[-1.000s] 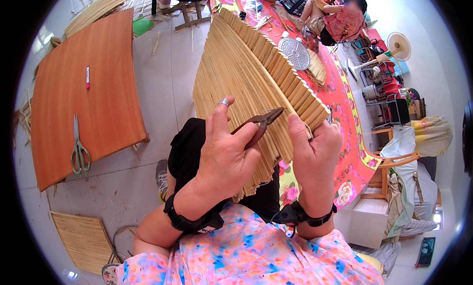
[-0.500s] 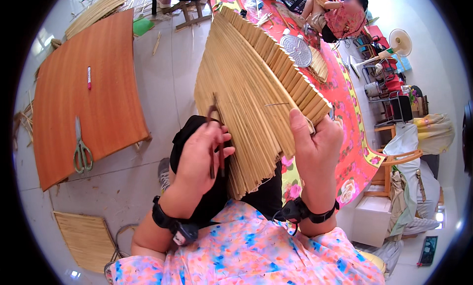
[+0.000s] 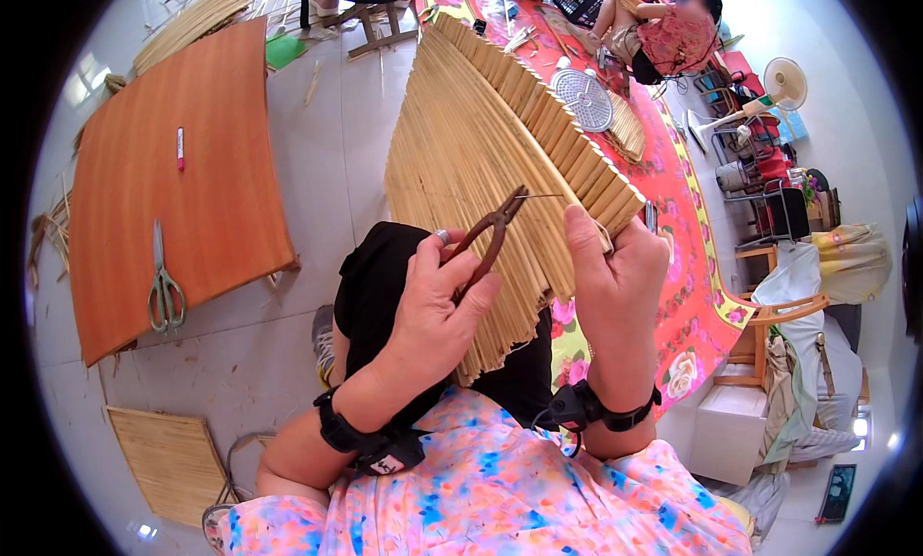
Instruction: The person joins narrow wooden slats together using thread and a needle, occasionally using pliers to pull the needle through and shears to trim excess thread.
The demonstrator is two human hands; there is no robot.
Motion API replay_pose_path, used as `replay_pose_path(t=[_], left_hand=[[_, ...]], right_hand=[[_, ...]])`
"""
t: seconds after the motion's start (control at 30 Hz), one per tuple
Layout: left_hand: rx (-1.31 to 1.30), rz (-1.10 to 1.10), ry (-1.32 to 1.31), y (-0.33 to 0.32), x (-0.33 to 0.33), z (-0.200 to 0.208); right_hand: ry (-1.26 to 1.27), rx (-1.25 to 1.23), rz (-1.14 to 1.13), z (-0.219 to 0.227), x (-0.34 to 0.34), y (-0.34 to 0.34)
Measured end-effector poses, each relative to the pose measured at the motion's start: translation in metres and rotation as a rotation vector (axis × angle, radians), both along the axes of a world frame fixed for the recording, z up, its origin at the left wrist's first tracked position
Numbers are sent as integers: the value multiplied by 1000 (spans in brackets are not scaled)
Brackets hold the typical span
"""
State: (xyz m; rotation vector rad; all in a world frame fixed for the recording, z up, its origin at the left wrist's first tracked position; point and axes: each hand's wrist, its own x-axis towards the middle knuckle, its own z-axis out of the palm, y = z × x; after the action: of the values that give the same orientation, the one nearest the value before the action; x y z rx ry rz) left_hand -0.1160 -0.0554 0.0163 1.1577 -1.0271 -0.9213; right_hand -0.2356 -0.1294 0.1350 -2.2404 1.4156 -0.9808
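My left hand (image 3: 435, 306) is closed round the handles of a pair of rusty brown pliers (image 3: 494, 231). The pliers' jaws reach the end of a thin needle or wire (image 3: 546, 196) that sticks out across the reeds; whether they grip it I cannot tell. A large piece made of many straw-coloured reeds (image 3: 447, 123), with a row of cut ends along its right side, slants up from my lap. My right hand (image 3: 620, 272) clamps its lower right corner, thumb on top near the needle and fingers hidden underneath.
Scissors (image 3: 165, 296) and a pink-white marker (image 3: 180, 150) lie on a brown wooden board (image 3: 221, 219) at left. A patterned red cloth (image 3: 687, 306) spreads to the right, with a round grey perforated disc (image 3: 584, 99) farther off. Another person (image 3: 673, 37) sits at the far right.
My left hand has moved right and up, bringing the pliers from the reeds' left side to the needle. My right hand keeps its hold on the corner.
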Motion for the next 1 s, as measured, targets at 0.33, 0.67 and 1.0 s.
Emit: replay_pose_path(t=[0.33,0.67,1.0], left_hand=[[-86,60,-271,-6,-8,12],[-162,102,-263,-11,-14,9],[-195,102,-269,-22,-11,11]], right_hand=[[-18,-14,17,-2,-3,-2],[-17,-24,28,-1,0,-1],[67,-1,6,1,1,0]])
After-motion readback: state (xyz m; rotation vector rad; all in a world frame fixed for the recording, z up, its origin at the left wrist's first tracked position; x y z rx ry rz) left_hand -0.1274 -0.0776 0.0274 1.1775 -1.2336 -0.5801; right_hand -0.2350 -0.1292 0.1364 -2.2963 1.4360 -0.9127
